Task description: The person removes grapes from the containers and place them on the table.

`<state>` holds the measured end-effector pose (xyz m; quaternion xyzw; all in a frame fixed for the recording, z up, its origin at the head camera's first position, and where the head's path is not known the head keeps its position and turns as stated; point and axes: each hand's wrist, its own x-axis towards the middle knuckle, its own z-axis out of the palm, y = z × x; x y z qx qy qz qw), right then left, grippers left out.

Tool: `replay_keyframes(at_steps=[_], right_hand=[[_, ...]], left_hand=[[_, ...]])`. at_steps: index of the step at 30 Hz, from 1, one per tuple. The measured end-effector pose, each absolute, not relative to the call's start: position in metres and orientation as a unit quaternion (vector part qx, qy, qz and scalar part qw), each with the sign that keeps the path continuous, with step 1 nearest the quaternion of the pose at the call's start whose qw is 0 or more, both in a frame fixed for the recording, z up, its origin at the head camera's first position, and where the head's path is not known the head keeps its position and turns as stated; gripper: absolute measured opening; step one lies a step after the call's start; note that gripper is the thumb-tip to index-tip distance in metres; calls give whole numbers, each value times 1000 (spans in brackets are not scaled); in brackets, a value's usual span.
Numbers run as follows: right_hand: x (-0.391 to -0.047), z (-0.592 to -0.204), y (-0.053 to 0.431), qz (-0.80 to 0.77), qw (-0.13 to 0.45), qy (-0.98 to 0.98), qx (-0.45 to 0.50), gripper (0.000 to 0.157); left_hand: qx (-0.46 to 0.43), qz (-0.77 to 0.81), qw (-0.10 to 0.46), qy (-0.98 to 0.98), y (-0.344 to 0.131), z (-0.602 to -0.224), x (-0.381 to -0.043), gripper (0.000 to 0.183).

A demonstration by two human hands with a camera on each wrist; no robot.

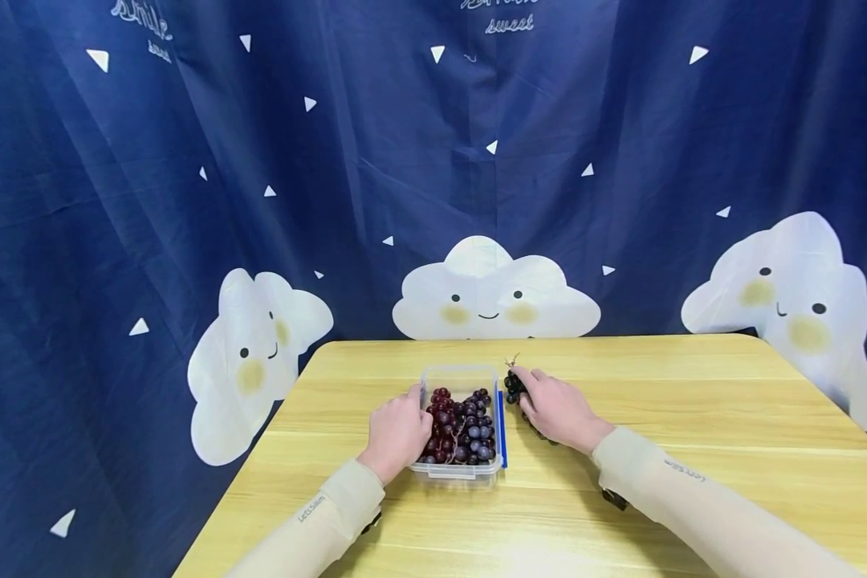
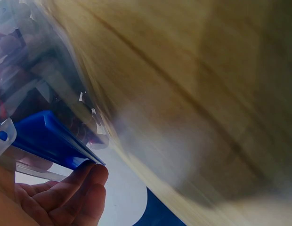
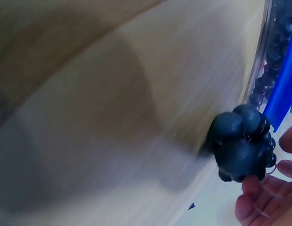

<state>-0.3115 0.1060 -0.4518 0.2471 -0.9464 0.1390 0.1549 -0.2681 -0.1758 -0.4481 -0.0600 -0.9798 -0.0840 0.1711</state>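
Observation:
A clear plastic container point(image 1: 453, 472) with blue side latches stands on the table, holding red grapes point(image 1: 444, 425) and dark purple grapes point(image 1: 479, 433). My left hand point(image 1: 397, 429) grips its left side; in the left wrist view, the fingertips point(image 2: 100, 175) curl at the edge of a blue latch point(image 2: 47, 139). Just right of the container, my right hand point(image 1: 559, 408) holds a bunch of black grapes point(image 1: 514, 388), its stem poking out at the far end. In the right wrist view this bunch point(image 3: 240, 146) sits against the fingertips, close to the container's blue latch point(image 3: 281, 87).
The wooden table point(image 1: 694, 401) has rounded far corners. Behind it hangs a dark blue curtain point(image 1: 376, 185) with white clouds and small triangles. The right-hand latch point(image 1: 502, 429) hangs down along the container's side, between it and the black grapes.

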Motion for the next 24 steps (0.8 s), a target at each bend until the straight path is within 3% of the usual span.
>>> replay_keyframes(at_steps=[5,8,17,24], right_hand=[[-315,-452,109,178,165,-941,237,40],[-317,-452,110,186,153,-944,224,47],[-320,-448,109,226,15,-956,186,82],[-331,-447,107,259,-59,-942,204,81]], left_hand=[[-60,-84,173,-980,-176,-448,-268,50],[-62,-84,177,-979,-176,-448,-268,49],[-63,-83,182,-978,-176,-448,-269,48],[-60,-85,178,-979,-177,-449,-268,50]])
